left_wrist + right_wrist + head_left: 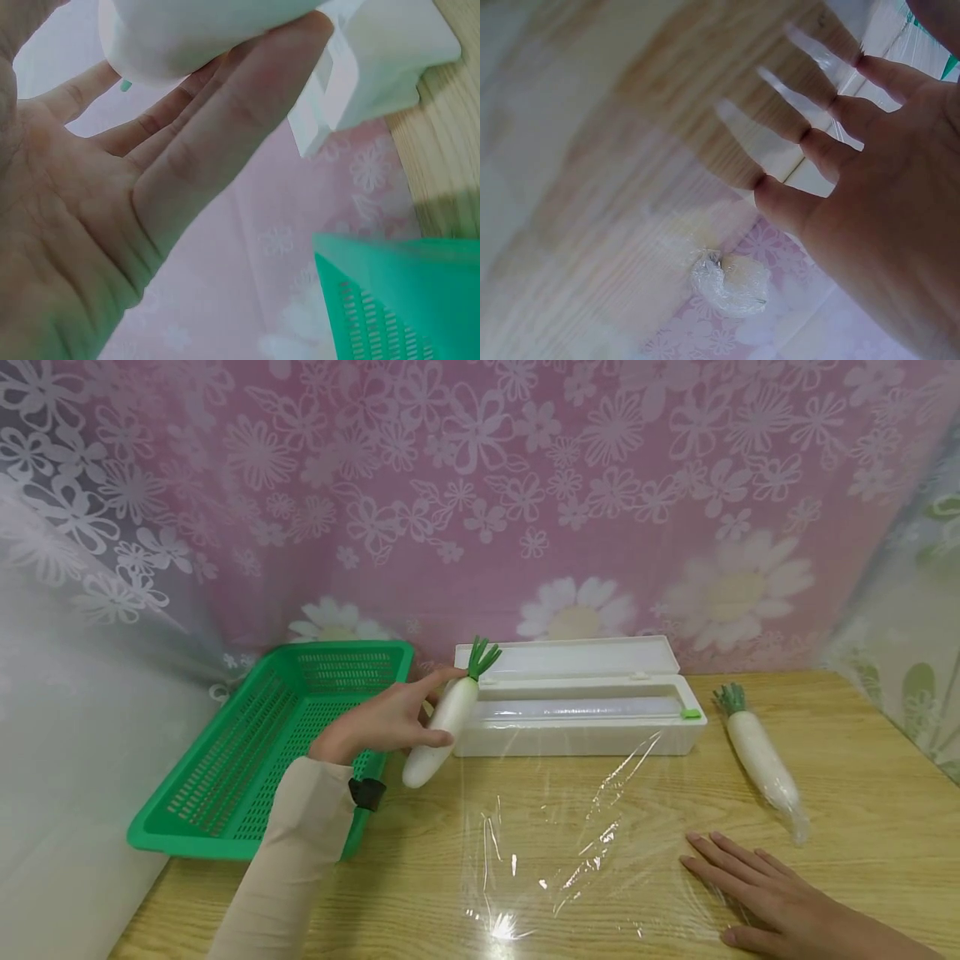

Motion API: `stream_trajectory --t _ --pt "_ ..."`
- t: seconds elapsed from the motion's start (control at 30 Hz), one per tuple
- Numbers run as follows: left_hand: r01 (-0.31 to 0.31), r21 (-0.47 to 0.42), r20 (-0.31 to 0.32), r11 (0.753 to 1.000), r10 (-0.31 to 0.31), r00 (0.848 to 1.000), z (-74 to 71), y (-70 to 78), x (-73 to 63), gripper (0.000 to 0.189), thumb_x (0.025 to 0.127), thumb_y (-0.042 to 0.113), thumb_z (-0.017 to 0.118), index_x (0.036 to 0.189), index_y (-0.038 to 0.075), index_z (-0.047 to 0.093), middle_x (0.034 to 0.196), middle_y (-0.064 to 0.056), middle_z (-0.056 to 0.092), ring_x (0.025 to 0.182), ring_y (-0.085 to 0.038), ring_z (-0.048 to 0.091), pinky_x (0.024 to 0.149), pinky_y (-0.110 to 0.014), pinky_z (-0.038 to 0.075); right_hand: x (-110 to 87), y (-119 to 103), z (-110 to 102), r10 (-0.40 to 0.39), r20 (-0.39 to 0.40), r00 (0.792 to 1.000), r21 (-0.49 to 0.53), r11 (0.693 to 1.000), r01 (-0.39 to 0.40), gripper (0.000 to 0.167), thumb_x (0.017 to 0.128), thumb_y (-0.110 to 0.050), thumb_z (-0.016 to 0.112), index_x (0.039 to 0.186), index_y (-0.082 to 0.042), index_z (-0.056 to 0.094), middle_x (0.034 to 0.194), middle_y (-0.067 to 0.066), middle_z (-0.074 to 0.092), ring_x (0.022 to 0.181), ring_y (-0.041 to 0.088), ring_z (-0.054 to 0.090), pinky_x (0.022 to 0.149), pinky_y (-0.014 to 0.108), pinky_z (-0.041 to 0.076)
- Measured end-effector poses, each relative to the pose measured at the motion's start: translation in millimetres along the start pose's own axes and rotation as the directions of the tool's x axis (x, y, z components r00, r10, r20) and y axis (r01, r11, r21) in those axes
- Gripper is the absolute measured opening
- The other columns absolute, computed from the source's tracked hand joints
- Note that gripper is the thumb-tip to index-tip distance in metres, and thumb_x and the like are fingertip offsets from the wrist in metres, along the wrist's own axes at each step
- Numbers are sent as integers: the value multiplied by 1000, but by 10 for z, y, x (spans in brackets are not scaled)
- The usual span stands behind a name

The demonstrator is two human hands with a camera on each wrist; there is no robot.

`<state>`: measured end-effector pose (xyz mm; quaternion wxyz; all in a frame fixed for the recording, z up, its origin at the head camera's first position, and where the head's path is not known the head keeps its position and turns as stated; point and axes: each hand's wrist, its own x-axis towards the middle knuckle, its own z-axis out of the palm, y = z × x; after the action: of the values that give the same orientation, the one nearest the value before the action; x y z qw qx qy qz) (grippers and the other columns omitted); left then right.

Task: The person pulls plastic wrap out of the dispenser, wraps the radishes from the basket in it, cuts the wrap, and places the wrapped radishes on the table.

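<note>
My left hand (pixel 386 720) grips a white radish (pixel 444 735) with short green stalks between thumb and fingers. The radish hangs tilted, stalks up, beside the white cling film box (pixel 577 743), whose lid stands open at the back. From that box a sheet of clear cling film (pixel 570 835) stretches toward me over the table. My right hand (pixel 787 902) lies with fingers spread, fingertips at the film's right side. In the left wrist view the radish (pixel 195 37) rests against the fingers. The right wrist view shows the right hand (pixel 892 157) with fingertips against the tabletop.
A green slotted basket (pixel 165 843) stands on the left, under my left forearm. At the right lies another radish (pixel 757 752) wrapped in film, its green stalks toward the back. A pink flowered cloth (pixel 480 510) hangs behind the wooden table (pixel 862 760).
</note>
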<state>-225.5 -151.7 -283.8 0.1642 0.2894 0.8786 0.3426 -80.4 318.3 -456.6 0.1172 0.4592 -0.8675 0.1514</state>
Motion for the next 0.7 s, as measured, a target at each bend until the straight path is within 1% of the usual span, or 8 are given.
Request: stream_trajectory --t 0.17,0.27,0.43,0.53,0.7 --pt "-19 12 7 1000 19 1000 88 41 46 82 92 12 74 160 17 28 125 -21 57 90 -27 67 66 -44 58 7 3 -10 3 11 1000 -4 1000 -3 92 87 -32 79 161 -10 28 170 -5 7 153 6 -2 113 12 -1" --pt "-37 26 0 999 37 999 133 62 85 83 92 12 74 160 18 28 124 -19 58 91 -26 67 67 -40 58 7 7 -17 4 18 1000 -7 1000 -4 94 87 -31 79 161 -10 26 170 -5 6 153 5 -3 113 11 -1" --pt "-105 28 5 994 105 994 222 112 161 83 91 10 75 159 16 30 122 -18 60 92 -25 67 69 -36 57 3 18 -16 7 18 1000 3 1000 -7 93 87 -31 79 161 -9 27 170 -4 7 153 6 -3 113 12 -2" --pt "-134 5 22 991 134 991 292 146 193 83 91 9 75 160 15 29 123 -19 59 93 -26 67 70 -36 58 -5 26 -1 9 18 1000 1 1000 -9 92 87 -30 79 161 -9 27 170 -4 7 153 6 -3 112 12 -2" --pt "-155 -28 39 988 156 987 403 174 207 83 91 10 75 160 15 29 126 -18 57 94 -26 67 74 -36 57 -20 29 33 4 13 1000 21 1000 -4 91 87 -29 79 160 -8 30 170 -3 8 153 6 -3 111 11 -2"
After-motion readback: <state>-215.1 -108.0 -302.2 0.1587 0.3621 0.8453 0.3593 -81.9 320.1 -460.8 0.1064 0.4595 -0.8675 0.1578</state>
